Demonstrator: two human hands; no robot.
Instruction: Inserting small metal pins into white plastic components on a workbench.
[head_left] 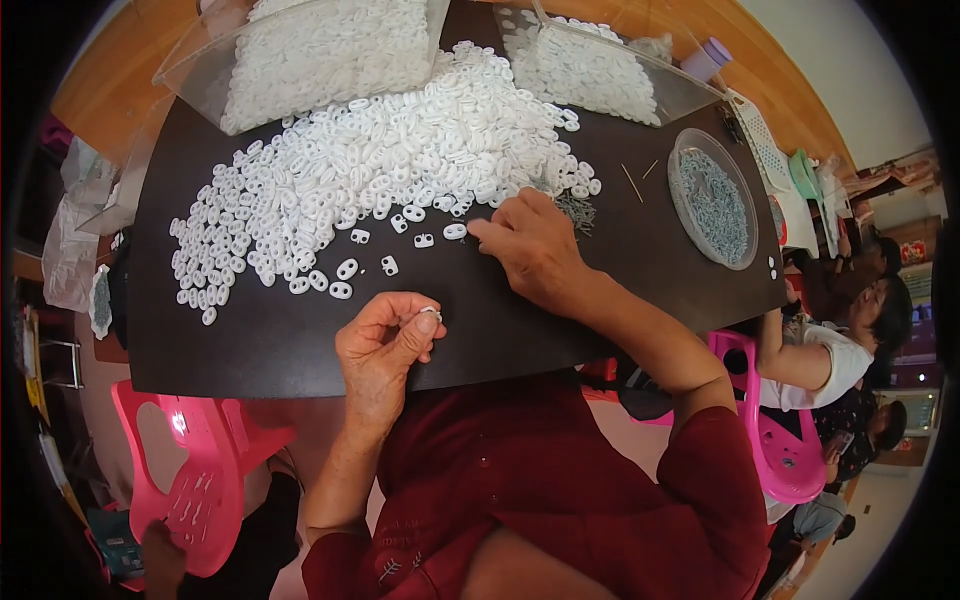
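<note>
A small white plastic piece is pinched between the thumb and fingers of my left hand, above the table's near edge. My right hand reaches over the table with its fingers curled down; whatever they hold, if anything, is hidden. Beside its thumb lies a white oval two-hole piece. Just past its fingers is a small heap of grey screws, partly covered by the hand. A large pile of white oval two-hole pieces spreads beyond both hands, with several squarish white pieces at its near edge.
Two clear bins of white pieces stand at the back of the dark table. A round tub of screws sits at right, near two thin sticks. Pink chairs and other people are around the table.
</note>
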